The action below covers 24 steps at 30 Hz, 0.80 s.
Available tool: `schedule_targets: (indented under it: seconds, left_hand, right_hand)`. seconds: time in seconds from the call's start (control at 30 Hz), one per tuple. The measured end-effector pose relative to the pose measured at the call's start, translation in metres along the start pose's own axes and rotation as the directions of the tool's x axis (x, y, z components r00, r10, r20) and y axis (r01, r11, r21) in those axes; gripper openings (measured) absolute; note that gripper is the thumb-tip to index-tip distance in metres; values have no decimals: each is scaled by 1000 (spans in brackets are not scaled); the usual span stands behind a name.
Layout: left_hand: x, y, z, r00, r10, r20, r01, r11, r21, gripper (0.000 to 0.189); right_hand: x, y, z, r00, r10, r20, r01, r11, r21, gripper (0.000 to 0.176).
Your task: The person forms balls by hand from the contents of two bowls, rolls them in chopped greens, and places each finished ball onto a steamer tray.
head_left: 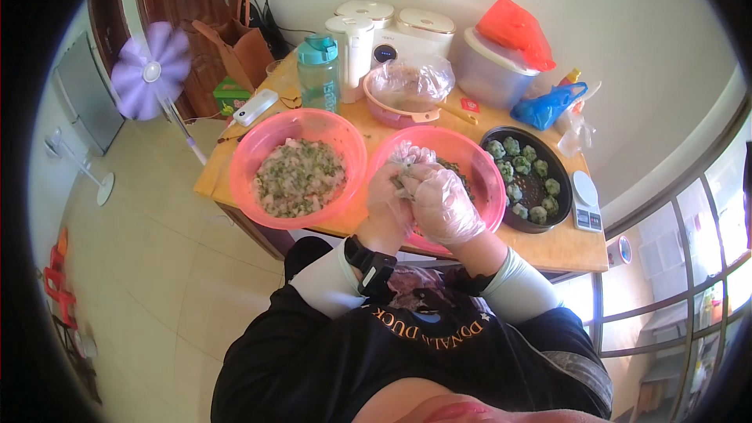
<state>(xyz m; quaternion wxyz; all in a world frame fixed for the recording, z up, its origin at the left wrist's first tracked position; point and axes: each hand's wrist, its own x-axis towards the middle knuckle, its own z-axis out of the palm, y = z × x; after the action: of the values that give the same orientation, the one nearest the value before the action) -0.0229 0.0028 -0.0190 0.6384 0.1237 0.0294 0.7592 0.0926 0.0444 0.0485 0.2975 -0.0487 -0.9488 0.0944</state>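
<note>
Both my hands wear clear plastic gloves and meet above the right pink bowl [489,192]. My left hand [389,188] has its fingers curled around a small greenish lump, mostly hidden between the palms. Against the same lump press the closed fingers of my right hand [445,202]. Under the hands, some green filling shows inside the bowl. Beside it on the left, another pink bowl [351,137] holds chopped white and green filling [299,176]. A round black tray [535,227] to the right carries several green-and-white balls [521,164].
Behind the bowls stand a teal bottle [318,74], a white appliance [411,39], a plastic-covered bowl [403,116] and a lidded tub [493,70]. A blue bag [548,107] lies behind the tray. At the table's right edge is a scale [586,202]. A purple fan [151,71] stands left.
</note>
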Motion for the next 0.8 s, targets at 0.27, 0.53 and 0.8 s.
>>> schedule_targets:
  seconds: [0.27,0.53,0.8]
  left_hand:
    - [1,-4,20,964,205,-170,-196,978,66,23]
    - [12,-7,15,925,207,-317,-228,973,-29,30]
    - [16,-19,19,809,320,492,-555,143,819,40]
  right_hand:
    - [-12,-1,-6,998,-17,-62,18,1000,19,53]
    - [-13,-14,-8,937,306,-167,-274,943,188,48]
    - [-39,34,67,509,845,166,67,-231,971,47]
